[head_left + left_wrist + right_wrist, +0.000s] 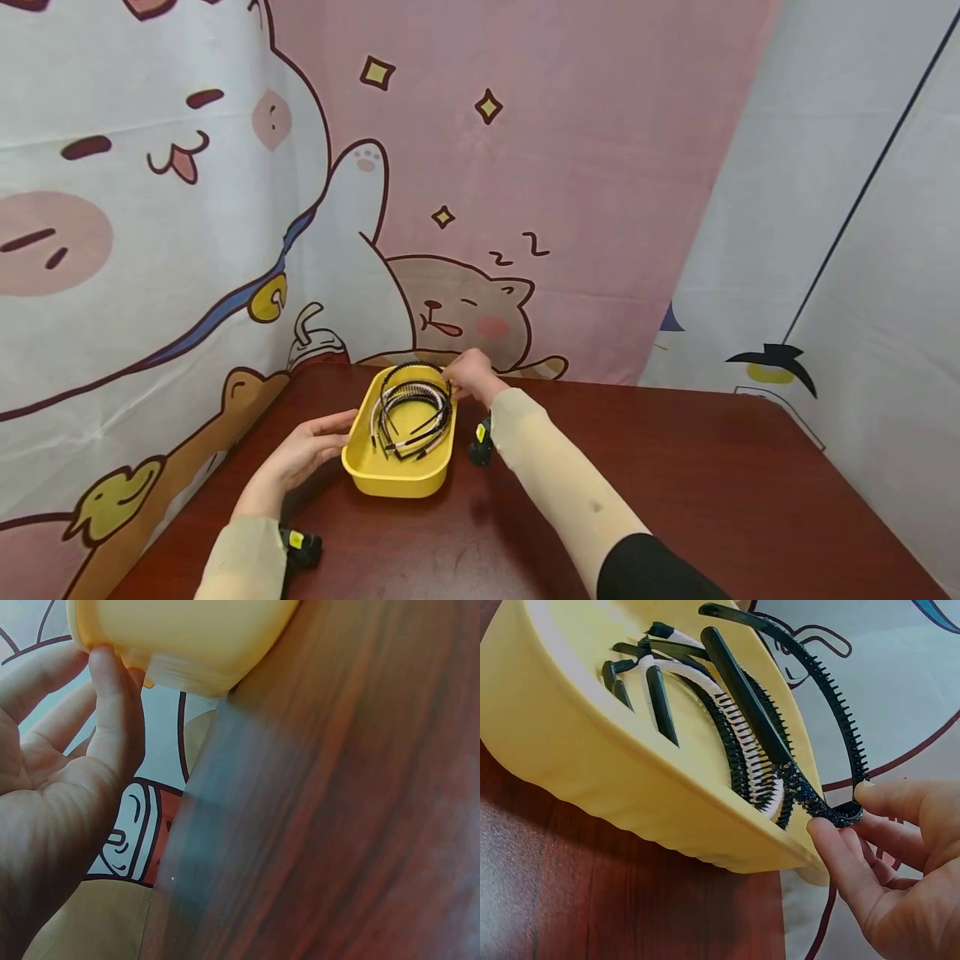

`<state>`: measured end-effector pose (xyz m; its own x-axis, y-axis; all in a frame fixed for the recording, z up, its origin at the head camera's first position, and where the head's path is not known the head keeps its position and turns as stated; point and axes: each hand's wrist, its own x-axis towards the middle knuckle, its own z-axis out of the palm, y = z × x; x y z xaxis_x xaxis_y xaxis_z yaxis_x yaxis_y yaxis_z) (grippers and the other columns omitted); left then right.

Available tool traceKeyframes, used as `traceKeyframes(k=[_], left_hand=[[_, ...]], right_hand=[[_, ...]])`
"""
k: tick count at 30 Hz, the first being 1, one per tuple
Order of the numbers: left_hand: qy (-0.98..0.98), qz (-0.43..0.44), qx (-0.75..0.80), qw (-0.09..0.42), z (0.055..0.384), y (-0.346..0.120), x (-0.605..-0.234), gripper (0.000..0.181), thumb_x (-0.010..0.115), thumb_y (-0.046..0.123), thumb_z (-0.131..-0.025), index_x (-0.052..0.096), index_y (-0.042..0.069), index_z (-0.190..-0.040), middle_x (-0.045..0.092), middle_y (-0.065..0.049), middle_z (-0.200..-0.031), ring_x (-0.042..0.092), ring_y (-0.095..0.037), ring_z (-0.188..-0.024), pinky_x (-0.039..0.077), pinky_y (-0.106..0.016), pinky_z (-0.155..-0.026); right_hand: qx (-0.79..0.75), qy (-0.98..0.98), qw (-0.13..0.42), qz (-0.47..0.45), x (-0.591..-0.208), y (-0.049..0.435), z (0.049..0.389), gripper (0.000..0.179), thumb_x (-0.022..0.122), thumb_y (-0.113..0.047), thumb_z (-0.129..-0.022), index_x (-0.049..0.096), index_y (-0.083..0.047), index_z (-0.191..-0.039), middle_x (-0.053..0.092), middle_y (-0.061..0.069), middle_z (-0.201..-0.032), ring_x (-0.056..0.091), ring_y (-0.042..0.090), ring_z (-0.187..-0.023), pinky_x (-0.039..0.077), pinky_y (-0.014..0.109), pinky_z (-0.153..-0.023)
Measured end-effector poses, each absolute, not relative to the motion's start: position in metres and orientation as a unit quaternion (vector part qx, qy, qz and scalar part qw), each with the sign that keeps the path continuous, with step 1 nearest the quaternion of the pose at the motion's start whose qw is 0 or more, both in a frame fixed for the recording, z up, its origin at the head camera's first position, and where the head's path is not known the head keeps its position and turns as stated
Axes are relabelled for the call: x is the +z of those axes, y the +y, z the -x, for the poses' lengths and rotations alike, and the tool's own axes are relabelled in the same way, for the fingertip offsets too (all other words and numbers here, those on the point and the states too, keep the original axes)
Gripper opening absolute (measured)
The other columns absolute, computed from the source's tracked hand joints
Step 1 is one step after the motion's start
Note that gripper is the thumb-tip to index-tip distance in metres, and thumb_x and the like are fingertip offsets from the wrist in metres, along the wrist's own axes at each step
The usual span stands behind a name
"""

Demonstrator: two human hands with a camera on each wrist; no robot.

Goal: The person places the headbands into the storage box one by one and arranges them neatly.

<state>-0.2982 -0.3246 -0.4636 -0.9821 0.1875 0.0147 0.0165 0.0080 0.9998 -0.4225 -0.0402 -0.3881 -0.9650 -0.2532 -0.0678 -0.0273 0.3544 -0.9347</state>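
Note:
A yellow plastic basket (pixel 397 486) stands on the table with several black and white toothed headbands (pixel 408 396) lying inside it. My right hand (pixel 474 375) is at the far right rim. In the right wrist view, the thumb and fingers of that hand (pixel 900 862) pinch a black headband (pixel 832 682) with glittery decoration at its curve. Its two ends point back over the basket. My left hand (pixel 311 450) is at the basket's left side, where its fairly straight fingers touch the rim, as the left wrist view (pixel 112 697) also shows for the fingertips.
The reddish-brown wooden table (pixel 675 483) extends far to the right of the basket. A cartoon-printed cloth (pixel 585 167) hangs right behind the table and along its left side. Dark wrist devices (pixel 303 550) sit on both forearms.

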Motion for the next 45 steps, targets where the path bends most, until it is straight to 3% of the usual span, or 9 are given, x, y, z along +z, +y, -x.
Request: traceKeyframes(k=[8,12,18,24,29,32,35,40,45], left_hand=[[0.705,-0.069,0.703,0.062,0.299,-0.322,-0.464,0.06,0.059,0.0,-0.093,0.033,-0.006,-0.147,0.035,-0.029,-0.148,0.056,-0.023,-0.119,0.049,-0.031,-0.094],[0.706,-0.07,0.702,0.063,0.3,-0.32,-0.464,0.06,0.059,0.0,-0.093,0.034,-0.006,-0.147,0.035,-0.029,-0.148,0.056,-0.022,-0.118,0.049,-0.031,-0.094],[0.704,-0.072,0.704,0.064,0.3,-0.318,-0.462,0.06,0.059,0.0,-0.093,0.033,-0.007,-0.147,0.034,-0.029,-0.148,0.058,-0.02,-0.116,0.049,-0.031,-0.093],[0.705,-0.071,0.703,0.064,0.301,-0.317,-0.463,0.06,0.058,-0.001,-0.093,0.033,-0.007,-0.147,0.034,-0.029,-0.148,0.057,-0.022,-0.117,0.049,-0.031,-0.093],[0.706,-0.072,0.702,0.06,0.302,-0.317,-0.461,0.059,0.058,-0.001,-0.093,0.033,-0.007,-0.147,0.034,-0.029,-0.147,0.056,-0.024,-0.118,0.049,-0.031,-0.093],[0.707,-0.071,0.702,0.057,0.302,-0.317,-0.46,0.059,0.057,-0.002,-0.093,0.033,-0.007,-0.147,0.034,-0.029,-0.148,0.056,-0.025,-0.119,0.049,-0.032,-0.093],[0.707,-0.073,0.701,0.057,0.302,-0.318,-0.46,0.059,0.057,-0.002,-0.094,0.033,-0.007,-0.147,0.034,-0.029,-0.148,0.054,-0.026,-0.12,0.048,-0.033,-0.094],[0.71,-0.07,0.699,0.057,0.302,-0.321,-0.462,0.059,0.057,-0.002,-0.094,0.032,-0.007,-0.147,0.035,-0.029,-0.147,0.055,-0.025,-0.12,0.049,-0.031,-0.094],[0.716,-0.065,0.693,0.056,0.3,-0.323,-0.464,0.06,0.058,0.0,-0.094,0.032,-0.007,-0.147,0.034,-0.03,-0.147,0.055,-0.024,-0.119,0.049,-0.029,-0.092]], right_hand=[[-0.55,0.826,0.098,0.077,-0.396,-0.045,0.427,0.009,0.07,0.003,-0.082,0.07,0.01,-0.088,0.053,0.011,-0.077,0.058,0.025,-0.068,0.058,0.041,-0.061],[-0.54,0.834,0.093,0.072,-0.399,-0.045,0.43,0.006,0.071,0.004,-0.08,0.066,0.007,-0.078,0.051,0.009,-0.07,0.058,0.026,-0.066,0.058,0.041,-0.06],[-0.489,0.866,0.066,0.083,-0.4,-0.046,0.431,0.026,0.072,0.003,-0.078,0.053,-0.002,-0.061,0.046,0.006,-0.059,0.067,0.031,-0.061,0.058,0.04,-0.058],[-0.445,0.89,0.049,0.083,-0.398,-0.047,0.429,0.023,0.072,0.001,-0.079,0.054,-0.001,-0.065,0.046,0.007,-0.064,0.068,0.031,-0.058,0.058,0.043,-0.065],[-0.439,0.893,0.044,0.085,-0.396,-0.043,0.43,0.012,0.072,0.001,-0.078,0.064,0.005,-0.071,0.053,0.009,-0.063,0.07,0.035,-0.065,0.057,0.035,-0.053],[-0.451,0.887,0.047,0.089,-0.394,-0.039,0.431,0.01,0.073,0.001,-0.079,0.069,0.009,-0.083,0.063,0.016,-0.073,0.07,0.037,-0.073,0.055,0.03,-0.046],[-0.462,0.88,0.052,0.094,-0.389,-0.033,0.43,0.013,0.073,-0.001,-0.081,0.07,0.009,-0.089,0.066,0.018,-0.081,0.069,0.037,-0.073,0.056,0.034,-0.051],[-0.458,0.881,0.042,0.112,-0.384,-0.018,0.429,0.014,0.074,-0.008,-0.082,0.071,0.006,-0.084,0.066,0.013,-0.077,0.067,0.029,-0.066,0.058,0.039,-0.059],[-0.458,0.879,0.034,0.127,-0.385,0.005,0.432,0.016,0.074,-0.013,-0.084,0.073,0.003,-0.085,0.069,0.017,-0.086,0.068,0.034,-0.078,0.056,0.031,-0.051]])
